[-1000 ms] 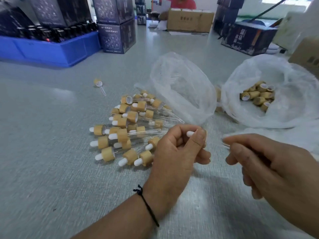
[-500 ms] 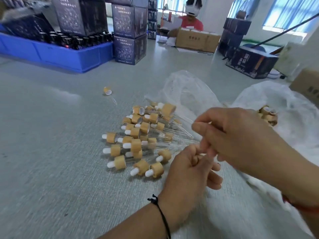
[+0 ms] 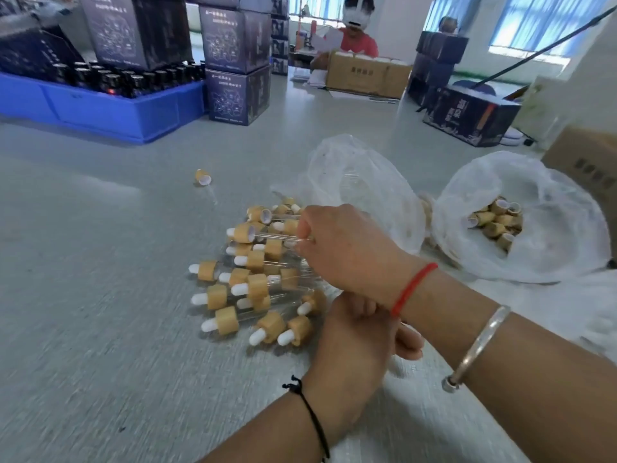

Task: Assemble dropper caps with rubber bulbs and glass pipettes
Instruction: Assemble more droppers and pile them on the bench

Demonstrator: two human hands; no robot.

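Nearest: left hand (image 3: 350,345), black cord on wrist, lies low on the grey bench (image 3: 83,329), fingers curled under and mostly hidden by the right forearm, so can't tell if that grip holds anything. Right arm w/ silver metal bangle (image 3: 480,345) and red string bracelet (image 3: 412,289) crosses over it. Right hand (image 3: 344,248) reaches left over the pile; its grip is closed, fingertips pinching the clear glass pipette end of an assembled dropper (image 3: 253,232), tan cap w/ white rubber bulb, bulb pointing left, held level just above the pile.

Under and left of that hand: pile of finished droppers (image 3: 253,289), tan wood-look caps, white bulbs mostly pointing left, glass pipettes to the right, overlapping each other on the bench.

Further back-left, well apart from the pile: one lone tan cap (image 3: 203,177) on the bench.

Behind right hand: crumpled clear plastic bag (image 3: 360,182), contents hard to make out. To its right: open white plastic bag (image 3: 561,235) holding loose tan caps (image 3: 497,220), no pipettes seen in them.

Far left: blue plastic crate (image 3: 110,108) w/ dark bottles (image 3: 133,78); stacked dark navy printed cartons (image 3: 237,68) beside it. Far back: brown cardboard box (image 3: 367,73) w/ a person in red top (image 3: 362,41) behind. Far right: another dark carton (image 3: 470,115).
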